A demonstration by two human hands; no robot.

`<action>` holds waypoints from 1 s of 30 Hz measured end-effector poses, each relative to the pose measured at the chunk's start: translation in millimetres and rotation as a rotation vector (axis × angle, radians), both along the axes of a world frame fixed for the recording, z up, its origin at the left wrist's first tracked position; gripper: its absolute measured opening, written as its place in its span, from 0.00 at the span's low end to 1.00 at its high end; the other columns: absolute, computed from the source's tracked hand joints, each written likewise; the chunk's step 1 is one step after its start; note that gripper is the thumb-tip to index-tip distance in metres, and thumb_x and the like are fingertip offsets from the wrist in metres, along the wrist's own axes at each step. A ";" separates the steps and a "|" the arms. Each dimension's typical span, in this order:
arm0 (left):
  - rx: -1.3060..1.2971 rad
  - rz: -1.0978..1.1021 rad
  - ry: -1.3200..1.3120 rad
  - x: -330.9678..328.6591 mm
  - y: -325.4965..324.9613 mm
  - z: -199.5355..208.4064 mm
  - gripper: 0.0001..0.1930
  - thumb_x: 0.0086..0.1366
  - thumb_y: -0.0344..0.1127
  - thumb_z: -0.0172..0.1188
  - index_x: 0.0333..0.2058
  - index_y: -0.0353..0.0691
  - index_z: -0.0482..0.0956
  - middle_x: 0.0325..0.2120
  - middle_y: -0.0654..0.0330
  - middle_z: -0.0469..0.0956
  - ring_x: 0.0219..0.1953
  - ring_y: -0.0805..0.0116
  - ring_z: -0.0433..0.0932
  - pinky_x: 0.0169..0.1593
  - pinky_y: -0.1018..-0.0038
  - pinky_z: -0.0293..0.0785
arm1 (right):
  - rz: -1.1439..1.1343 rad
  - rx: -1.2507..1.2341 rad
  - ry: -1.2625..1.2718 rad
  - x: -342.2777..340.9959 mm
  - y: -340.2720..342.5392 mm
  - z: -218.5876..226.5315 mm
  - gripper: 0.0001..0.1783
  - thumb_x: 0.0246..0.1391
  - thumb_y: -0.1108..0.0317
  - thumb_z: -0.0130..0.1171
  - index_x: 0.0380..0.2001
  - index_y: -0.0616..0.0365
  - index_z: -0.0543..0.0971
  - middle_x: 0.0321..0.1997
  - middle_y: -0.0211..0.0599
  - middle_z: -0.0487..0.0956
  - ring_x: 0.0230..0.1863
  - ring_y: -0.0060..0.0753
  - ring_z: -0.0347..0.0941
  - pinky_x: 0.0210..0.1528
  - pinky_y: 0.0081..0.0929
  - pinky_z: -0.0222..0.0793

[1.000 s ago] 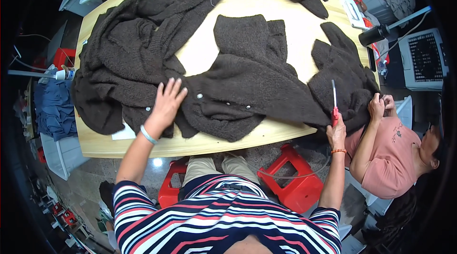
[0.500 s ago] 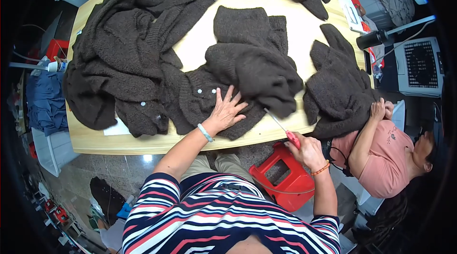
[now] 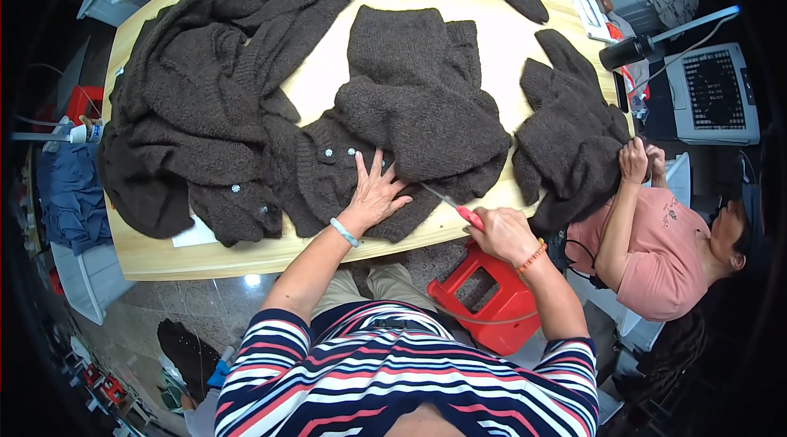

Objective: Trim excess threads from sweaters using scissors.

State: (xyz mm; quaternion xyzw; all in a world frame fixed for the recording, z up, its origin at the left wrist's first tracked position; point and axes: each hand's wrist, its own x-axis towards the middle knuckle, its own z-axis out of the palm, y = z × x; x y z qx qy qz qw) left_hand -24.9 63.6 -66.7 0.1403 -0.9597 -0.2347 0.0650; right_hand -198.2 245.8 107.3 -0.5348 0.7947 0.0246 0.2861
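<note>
A dark brown knitted cardigan [image 3: 422,121] with pale, sparkling buttons [image 3: 352,152] lies bunched in front of me. My left hand [image 3: 375,198] rests flat on its near part, fingers spread, beside the buttons. In my right hand [image 3: 507,234] is a red-handled tool with a thin pointed metal blade [image 3: 443,195]; my fist hides most of the handle. Its tip reaches the lower edge of the bunched knit, just right of my left fingers. Whether the tip goes under the fabric I cannot tell.
More brown knitwear [image 3: 193,101] heaps up on the left of the pale wooden table [image 3: 307,252]. At right, a co-worker [image 3: 656,248] in pink handles another brown garment [image 3: 570,138]. A red plastic stool [image 3: 492,306] stands below the table edge. A black cylindrical object [image 3: 625,52] sits far right.
My right hand has brought the tool up and left, to the cardigan's bunched edge. The loose fold of knit has settled lower. My left hand stays spread on the fabric.
</note>
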 end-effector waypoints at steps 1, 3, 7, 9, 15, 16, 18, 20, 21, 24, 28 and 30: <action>-0.001 -0.010 -0.048 -0.4 0.5 0.6 0.23 0.56 0.54 0.63 0.49 0.53 0.81 0.62 0.54 0.61 0.69 0.36 0.43 0.62 0.25 0.33 | 0.011 0.072 0.013 0.7 7.9 3.6 0.17 0.53 0.53 0.60 0.37 0.55 0.78 0.24 0.49 0.79 0.31 0.51 0.79 0.37 0.44 0.73; 0.005 -0.007 -0.071 0.2 4.7 -2.0 0.23 0.56 0.54 0.63 0.49 0.53 0.81 0.63 0.54 0.61 0.69 0.36 0.43 0.62 0.25 0.33 | 0.010 0.048 0.005 11.1 8.5 3.6 0.18 0.53 0.53 0.60 0.38 0.55 0.78 0.23 0.50 0.79 0.30 0.52 0.79 0.37 0.44 0.73; 0.018 -0.007 -0.001 -9.4 2.9 2.4 0.23 0.57 0.54 0.63 0.49 0.51 0.81 0.63 0.52 0.60 0.69 0.35 0.43 0.62 0.25 0.32 | -0.031 -0.039 -0.057 26.6 -26.0 1.2 0.17 0.57 0.55 0.57 0.43 0.53 0.75 0.24 0.52 0.79 0.30 0.54 0.78 0.36 0.46 0.73; 0.106 -0.050 -0.002 -5.7 -10.1 9.4 0.22 0.57 0.48 0.63 0.47 0.44 0.80 0.59 0.50 0.66 0.64 0.39 0.58 0.65 0.40 0.48 | -0.037 -0.138 -0.119 23.2 -30.3 -2.5 0.16 0.57 0.56 0.57 0.44 0.52 0.74 0.23 0.51 0.79 0.29 0.54 0.78 0.35 0.46 0.72; -0.089 0.380 0.248 20.1 -71.1 45.4 0.20 0.53 0.32 0.64 0.47 0.41 0.77 0.50 0.49 0.72 0.45 0.47 0.73 0.46 0.57 0.71 | 0.003 -0.333 -0.105 30.1 -35.5 3.5 0.14 0.55 0.58 0.58 0.41 0.52 0.75 0.24 0.47 0.80 0.28 0.53 0.79 0.33 0.48 0.73; -0.117 0.320 0.176 23.8 -76.2 35.7 0.19 0.53 0.32 0.64 0.46 0.42 0.77 0.51 0.50 0.71 0.45 0.48 0.72 0.46 0.57 0.71 | 0.010 -0.247 -0.082 31.6 -39.8 0.4 0.14 0.54 0.57 0.58 0.41 0.52 0.75 0.23 0.47 0.80 0.27 0.53 0.79 0.32 0.48 0.73; -0.124 0.267 0.257 23.8 -74.4 5.6 0.17 0.53 0.31 0.64 0.44 0.43 0.79 0.48 0.50 0.71 0.43 0.49 0.72 0.46 0.57 0.71 | 0.013 -0.169 -0.029 34.1 -43.2 -8.3 0.15 0.53 0.55 0.60 0.39 0.52 0.75 0.22 0.49 0.79 0.26 0.53 0.78 0.30 0.48 0.73; 0.012 0.333 0.353 22.7 -67.4 -7.3 0.15 0.53 0.28 0.64 0.41 0.40 0.79 0.45 0.52 0.72 0.42 0.52 0.72 0.46 0.61 0.71 | 0.029 -0.177 -0.007 36.8 -46.2 -17.5 0.16 0.52 0.53 0.62 0.36 0.53 0.77 0.20 0.49 0.78 0.25 0.54 0.78 0.29 0.48 0.72; 0.074 0.346 0.369 21.7 -64.5 -9.5 0.14 0.53 0.27 0.63 0.40 0.39 0.79 0.44 0.53 0.72 0.42 0.53 0.72 0.46 0.62 0.71 | 0.033 -0.173 0.001 37.7 -46.3 -19.3 0.16 0.51 0.52 0.62 0.35 0.53 0.77 0.20 0.49 0.78 0.25 0.54 0.78 0.28 0.47 0.72; 0.143 0.356 0.474 26.5 -66.3 -13.9 0.10 0.53 0.25 0.63 0.35 0.37 0.78 0.38 0.53 0.73 0.40 0.52 0.73 0.45 0.63 0.72 | 0.070 -0.117 -0.003 49.8 -71.1 -13.9 0.18 0.52 0.50 0.61 0.32 0.56 0.78 0.23 0.49 0.80 0.28 0.51 0.80 0.31 0.45 0.75; 0.243 0.362 0.538 35.0 -74.1 -26.9 0.09 0.54 0.23 0.62 0.36 0.33 0.77 0.38 0.52 0.75 0.37 0.55 0.77 0.42 0.67 0.75 | 0.115 -0.092 -0.075 54.3 -95.9 -18.5 0.19 0.53 0.50 0.59 0.35 0.56 0.79 0.27 0.50 0.81 0.33 0.53 0.80 0.37 0.47 0.75; 0.426 0.431 0.517 33.3 -76.1 -18.8 0.09 0.55 0.22 0.62 0.36 0.32 0.78 0.38 0.53 0.75 0.36 0.58 0.78 0.41 0.69 0.76 | 0.083 -0.101 -0.061 45.8 -88.8 -18.7 0.19 0.53 0.50 0.59 0.35 0.56 0.78 0.27 0.50 0.81 0.33 0.53 0.80 0.38 0.47 0.74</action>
